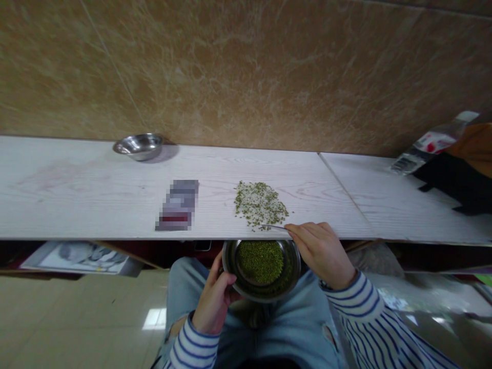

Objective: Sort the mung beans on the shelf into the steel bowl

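Note:
My left hand [219,297] is closed on the left rim of a stainless steel bowl [294,274], which sits over my lap just below the counter's front edge. Small green beans, apparently mung beans [261,261], cover its bottom. In my right hand [319,248], fingers pinched, is a thin metal utensil [273,226]; whether it is a spoon or tweezers I cannot tell. Its tip points left at the near edge of a spread pile of green beans mixed with white grains like rice [259,202] on the counter.
An empty metal bowl [140,148] stands by the wall at the back left. A blurred-out flat rectangular item [179,205] lies left of the pile. At right, a plastic bottle [432,146] leans on a black and orange bag [457,174]. Below the white counter [77,200] is an open drawer [86,258].

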Motion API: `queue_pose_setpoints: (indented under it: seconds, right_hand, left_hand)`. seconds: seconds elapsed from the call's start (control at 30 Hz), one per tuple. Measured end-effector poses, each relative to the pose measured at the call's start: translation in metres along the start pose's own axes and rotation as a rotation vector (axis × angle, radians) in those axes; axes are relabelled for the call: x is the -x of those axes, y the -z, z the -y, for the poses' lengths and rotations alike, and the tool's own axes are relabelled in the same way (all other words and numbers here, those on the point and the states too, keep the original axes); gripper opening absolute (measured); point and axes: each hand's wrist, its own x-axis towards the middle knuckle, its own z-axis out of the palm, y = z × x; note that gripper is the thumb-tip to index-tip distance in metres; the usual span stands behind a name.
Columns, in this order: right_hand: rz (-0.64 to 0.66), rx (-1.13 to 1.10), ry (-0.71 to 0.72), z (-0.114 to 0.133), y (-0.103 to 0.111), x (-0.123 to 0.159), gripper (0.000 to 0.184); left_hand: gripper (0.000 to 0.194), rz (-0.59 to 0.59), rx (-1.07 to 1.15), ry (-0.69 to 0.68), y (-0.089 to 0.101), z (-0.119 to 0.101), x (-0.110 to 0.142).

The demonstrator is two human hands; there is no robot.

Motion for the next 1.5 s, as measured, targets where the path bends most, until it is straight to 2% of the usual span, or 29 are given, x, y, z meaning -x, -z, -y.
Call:
queue_pose_setpoints:
  seconds: [0.8,1.07,1.5]
  right_hand:
    - [0.001,0.005,0.032,0.009,-0.004,-0.013,0.024]
    - [0.020,0.004,0.042,0.012,-0.006,-0.020,0.024]
    - [0.035,-0.023,0.058,0.013,-0.005,-0.018,0.023]
  left_hand:
    - [0.073,-0.008,0.008,-0.015,0.001,-0.003,0.000]
    - [0.068,-0.050,0.034,-0.019,0.004,-0.004,0.000]
    - [0.067,-0.039,0.029,-0.023,0.003,-0.008,0.001]
